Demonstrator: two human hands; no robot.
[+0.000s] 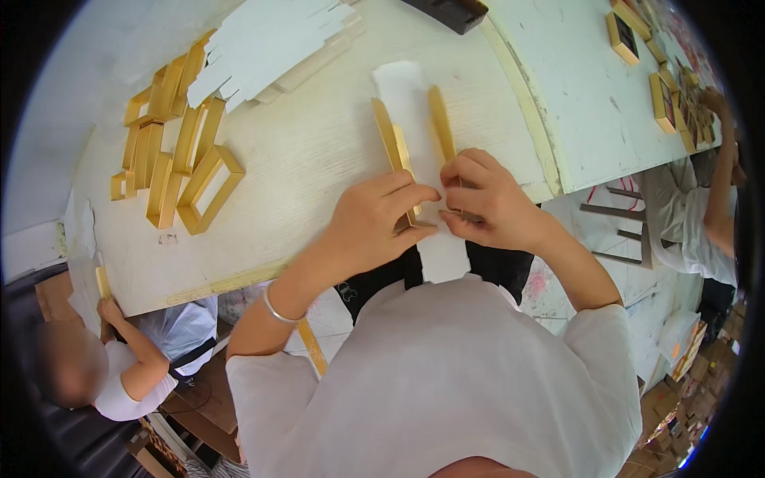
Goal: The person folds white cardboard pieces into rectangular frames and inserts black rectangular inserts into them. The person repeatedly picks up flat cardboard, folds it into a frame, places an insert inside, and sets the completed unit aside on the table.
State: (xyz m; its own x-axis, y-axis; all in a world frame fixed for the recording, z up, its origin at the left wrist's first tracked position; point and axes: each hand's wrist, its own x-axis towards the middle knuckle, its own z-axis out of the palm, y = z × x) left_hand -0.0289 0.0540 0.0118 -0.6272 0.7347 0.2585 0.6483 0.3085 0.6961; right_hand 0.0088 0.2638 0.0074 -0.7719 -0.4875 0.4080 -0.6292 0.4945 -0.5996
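My left hand (pixel 378 211) is closed, with thumb and fingers pinching a gold card strip (pixel 390 135) that has folded edges. Close beside it, my right hand (pixel 490 199) pinches another upright gold length (pixel 441 119). Whether the two lengths are one piece is hidden behind my fingers. Beneath both hands a long white paper strip (pixel 442 259) runs from the table toward my lap, its near end overhanging the edge. Several finished-looking gold rectangular frames (pixel 211 187) stand grouped on the table to my left.
A fanned stack of white paper strips (pixel 267 44) lies at the far left, near a dark box-shaped object (pixel 450 12). Another person (pixel 135 362) works at the lower left. At the right, a second person (pixel 701 207) sits by more gold boxes (pixel 663 102).
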